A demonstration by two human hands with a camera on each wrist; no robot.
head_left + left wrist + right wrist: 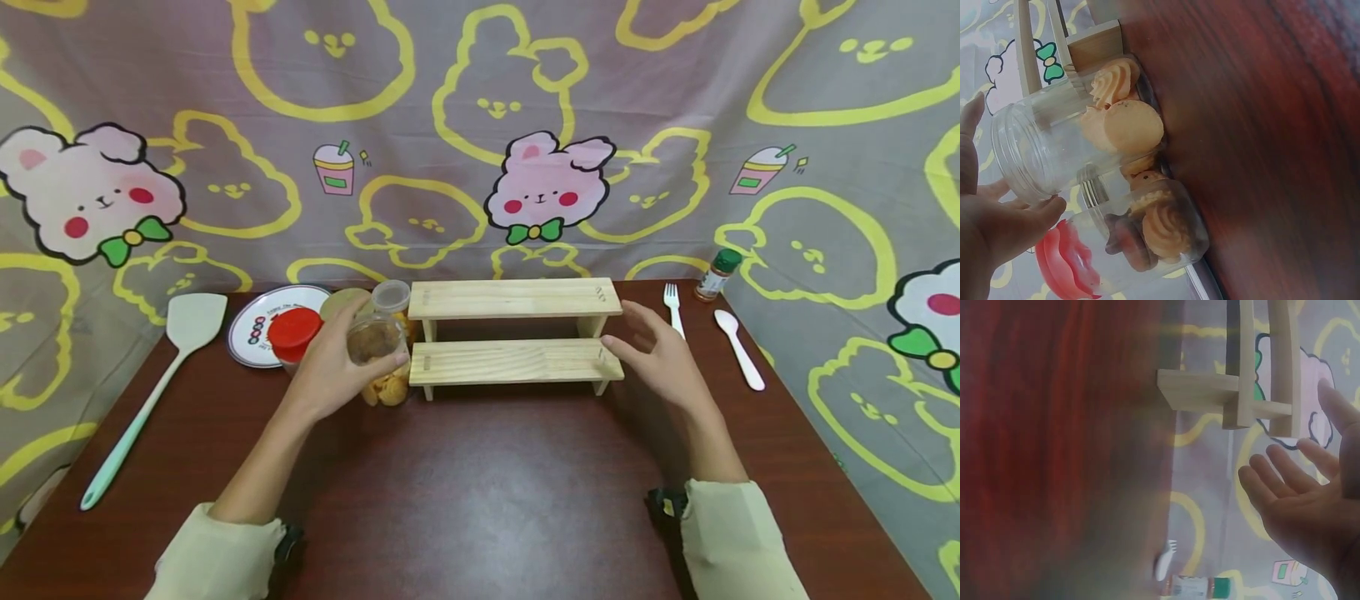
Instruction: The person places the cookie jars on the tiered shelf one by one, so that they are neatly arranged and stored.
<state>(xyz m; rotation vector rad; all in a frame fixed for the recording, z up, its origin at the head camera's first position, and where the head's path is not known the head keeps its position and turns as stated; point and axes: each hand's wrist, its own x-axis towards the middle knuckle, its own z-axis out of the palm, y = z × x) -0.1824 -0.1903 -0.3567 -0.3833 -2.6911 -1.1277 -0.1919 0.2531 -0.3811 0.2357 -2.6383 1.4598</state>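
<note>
My left hand [330, 362] is spread around the top of a clear jar of cookies [386, 383], with its fingertips right at the rim in the left wrist view. The thumb stands off from the glass there. That jar [1079, 134] has no lid on its mouth and stands upright. Beside it is a jar with a red lid [294, 329], partly hidden by the hand. My right hand [660, 354] hovers by the right end of a two-tier wooden shelf [517, 362], fingers apart and holding nothing; the right wrist view shows its palm facing the shelf [1204, 394].
Behind the jars stands another container with a pale lid [392, 294]. A white plate [243, 333] and a long turner [168, 367] lie to the left. On the right are a fork [673, 308], a spoon [741, 350] and a green-capped spice bottle [717, 275]. A patterned cloth [420, 100] hangs behind.
</note>
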